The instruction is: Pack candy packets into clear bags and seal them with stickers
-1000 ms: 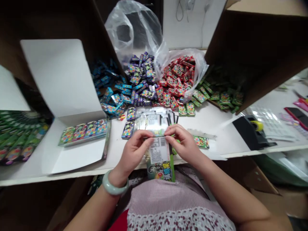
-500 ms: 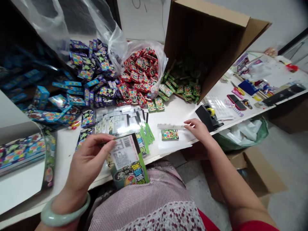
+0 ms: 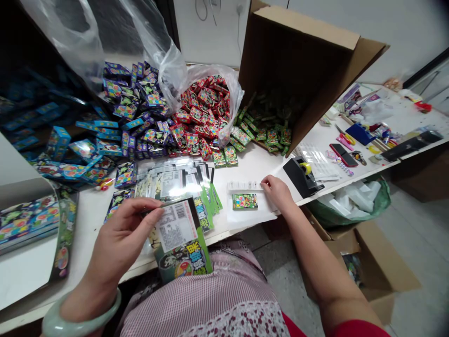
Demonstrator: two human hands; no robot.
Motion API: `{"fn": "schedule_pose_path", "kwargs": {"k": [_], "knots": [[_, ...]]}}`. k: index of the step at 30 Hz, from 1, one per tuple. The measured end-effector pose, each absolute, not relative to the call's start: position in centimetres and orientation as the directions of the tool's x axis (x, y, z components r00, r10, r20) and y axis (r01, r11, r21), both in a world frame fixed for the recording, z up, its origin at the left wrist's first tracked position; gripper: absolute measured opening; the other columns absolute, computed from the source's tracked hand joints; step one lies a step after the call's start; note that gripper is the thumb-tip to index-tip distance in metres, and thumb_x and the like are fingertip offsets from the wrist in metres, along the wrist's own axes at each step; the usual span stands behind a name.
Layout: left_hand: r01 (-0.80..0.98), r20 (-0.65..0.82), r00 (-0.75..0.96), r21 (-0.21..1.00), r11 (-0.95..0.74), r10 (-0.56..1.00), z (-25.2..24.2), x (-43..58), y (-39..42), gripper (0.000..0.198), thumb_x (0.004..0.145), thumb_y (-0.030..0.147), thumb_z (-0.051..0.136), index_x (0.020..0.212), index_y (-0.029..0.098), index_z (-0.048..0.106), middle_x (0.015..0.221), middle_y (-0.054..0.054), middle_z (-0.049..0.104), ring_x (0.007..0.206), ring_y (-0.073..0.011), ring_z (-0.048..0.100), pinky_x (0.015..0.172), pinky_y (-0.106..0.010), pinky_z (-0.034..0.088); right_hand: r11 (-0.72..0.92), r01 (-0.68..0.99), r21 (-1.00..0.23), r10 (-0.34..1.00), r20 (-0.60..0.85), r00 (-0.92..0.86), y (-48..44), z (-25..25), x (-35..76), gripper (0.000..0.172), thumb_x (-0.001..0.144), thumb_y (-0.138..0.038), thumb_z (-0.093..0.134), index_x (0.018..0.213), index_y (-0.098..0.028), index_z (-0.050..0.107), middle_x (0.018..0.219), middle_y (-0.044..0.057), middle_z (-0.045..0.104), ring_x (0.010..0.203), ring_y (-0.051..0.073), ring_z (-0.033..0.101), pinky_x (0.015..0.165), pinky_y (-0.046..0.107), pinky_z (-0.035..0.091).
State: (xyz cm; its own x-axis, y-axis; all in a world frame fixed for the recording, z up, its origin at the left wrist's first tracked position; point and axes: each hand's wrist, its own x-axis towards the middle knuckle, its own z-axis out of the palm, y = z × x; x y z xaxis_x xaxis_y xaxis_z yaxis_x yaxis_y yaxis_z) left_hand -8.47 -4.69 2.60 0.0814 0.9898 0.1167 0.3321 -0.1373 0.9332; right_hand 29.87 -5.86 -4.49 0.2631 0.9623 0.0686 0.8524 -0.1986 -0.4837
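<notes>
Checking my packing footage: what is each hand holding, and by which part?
The left hand holds a green printed package by its upper left edge, beside the barcode label. The right hand seems to hold nothing; it touches the end of a white strip.

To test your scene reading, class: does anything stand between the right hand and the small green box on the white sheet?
Nothing visible does. The right hand sits beside the small green box with only bare white sheet between them. A white strip touches the fingertips but runs above the box, not across the way.
</notes>
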Motion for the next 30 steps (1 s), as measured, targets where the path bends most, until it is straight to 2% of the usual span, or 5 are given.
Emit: {"fn": "schedule_pose_path", "kwargs": {"k": [9,16,22,26,30], "knots": [[0.321,0.143,0.107,0.932,-0.170,0.984,2.2,-8.6,-4.5,0.013,0.082,0.033,0.066,0.088,0.021,0.062,0.090,0.000,0.064,0.075,-0.0142,0.058,0.066,-0.023,0.048,-0.296,0.731,-0.615,0.926,0.002,0.377,-5.7,-5.1,30.8,0.007,0.089,-0.023,0.044,0.087,-0.022,0.050,0.076,0.004,0.070,0.071,0.019,0.065,0.069,0.030,0.046],[0.256,0.174,0.174,0.942,-0.216,0.969,1.5,-8.4,-4.3,0.010,0.084,0.029,0.064,0.089,0.021,0.061,0.089,0.000,0.062,0.077,-0.0146,0.059,0.068,-0.025,0.048,-0.178,0.654,-0.735,0.898,0.151,0.414,-6.1,-0.3,30.1,0.016,0.082,-0.037,0.055,0.080,-0.021,0.054,0.083,0.006,0.064,0.080,0.021,0.059,0.074,0.035,0.047],[0.211,0.270,0.202,0.927,-0.311,0.941,2.2,-7.5,-4.6,0.006,0.086,0.025,0.060,0.085,0.019,0.059,0.080,0.000,0.058,0.074,-0.0126,0.056,0.066,-0.024,0.045,0.171,0.319,-0.932,0.967,0.096,-0.236,-4.5,8.0,19.3,0.015,0.082,-0.034,0.065,0.080,-0.020,0.061,0.075,0.000,0.061,0.070,0.014,0.055,0.066,0.028,0.043],[0.187,0.256,0.231,0.935,-0.301,0.939,2.8,-7.3,-4.9,0.006,0.087,0.025,0.059,0.085,0.019,0.058,0.080,0.000,0.057,0.074,-0.0124,0.054,0.065,-0.025,0.044,0.204,0.339,-0.918,0.837,-0.016,-0.547,-2.2,10.4,13.6,0.012,0.082,-0.029,0.062,0.077,-0.019,0.060,0.072,-0.001,0.059,0.066,0.012,0.052,0.061,0.027,0.041],[0.133,0.256,0.249,0.946,-0.295,0.934,2.8,-7.4,-4.9,0.007,0.087,0.025,0.058,0.085,0.019,0.057,0.079,0.001,0.056,0.072,-0.0120,0.053,0.064,-0.025,0.043,0.151,0.402,-0.903,0.754,-0.158,-0.638,-0.2,9.9,11.8,0.013,0.080,-0.031,0.061,0.074,-0.020,0.057,0.067,-0.002,0.056,0.062,0.012,0.049,0.058,0.026,0.039]]}}
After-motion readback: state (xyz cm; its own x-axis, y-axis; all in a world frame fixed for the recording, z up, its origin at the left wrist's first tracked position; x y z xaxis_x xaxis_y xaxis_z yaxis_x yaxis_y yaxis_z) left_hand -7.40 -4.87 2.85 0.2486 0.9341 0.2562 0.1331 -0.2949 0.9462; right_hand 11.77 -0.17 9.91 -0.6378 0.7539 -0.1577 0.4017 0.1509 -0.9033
